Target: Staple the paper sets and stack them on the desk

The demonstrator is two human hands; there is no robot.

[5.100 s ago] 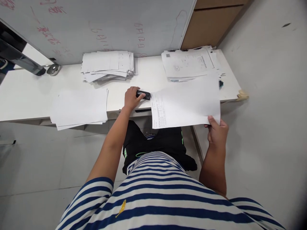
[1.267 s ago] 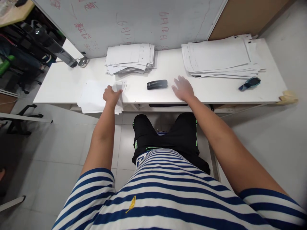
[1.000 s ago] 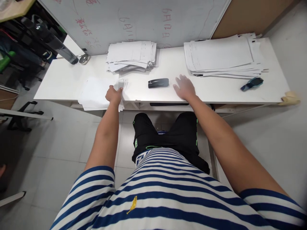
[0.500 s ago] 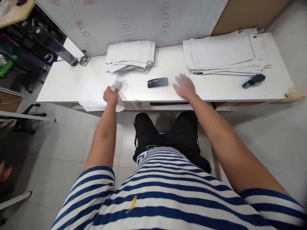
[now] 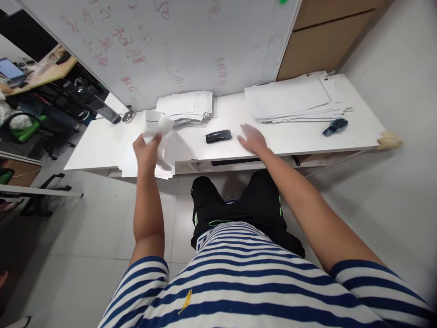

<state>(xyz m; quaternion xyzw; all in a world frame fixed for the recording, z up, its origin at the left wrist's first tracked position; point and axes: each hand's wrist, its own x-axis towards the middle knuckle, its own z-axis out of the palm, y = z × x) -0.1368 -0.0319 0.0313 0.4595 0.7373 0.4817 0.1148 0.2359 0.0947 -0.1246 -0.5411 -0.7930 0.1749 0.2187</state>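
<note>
Pinched in my left hand (image 5: 147, 152) are some white paper sheets (image 5: 155, 123), raised and curling above the left part of the desk. Beneath them lie more white sheets (image 5: 128, 166), which overhang the desk's front edge. My right hand (image 5: 253, 139) rests palm down on the desk with its fingers spread, holding nothing. Just left of its fingertips lies a black stapler (image 5: 218, 136), apart from the hand. Behind the stapler to the left is a stack of papers (image 5: 186, 104).
A larger paper stack (image 5: 290, 98) and a dark blue object (image 5: 335, 126) occupy the right of the white desk (image 5: 290, 141). A dark bottle (image 5: 97, 102) and a small round item (image 5: 128, 116) stand at its back left. A whiteboard (image 5: 191, 45) rises behind.
My left hand has lifted the paper sheets off the pile, up and away from me. My right hand stays flat beside the stapler. The head view has tilted upward.
</note>
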